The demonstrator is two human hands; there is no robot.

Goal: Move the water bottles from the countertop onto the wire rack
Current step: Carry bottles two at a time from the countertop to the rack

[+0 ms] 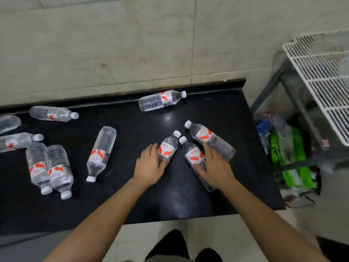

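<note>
Several clear water bottles with red-and-white labels lie on the black countertop. My left hand wraps the lower body of one bottle that lies with its cap pointing away. My right hand covers a second bottle, thumb on its left side, fingers reaching to a third bottle just right of it. All three rest on the counter. The white wire rack stands to the right, beyond the counter's end, with nothing seen on it.
More bottles lie at the back edge, mid-counter, as a pair at left, and along the far left. Green packages sit under the rack's grey frame. A tiled wall rises behind the counter.
</note>
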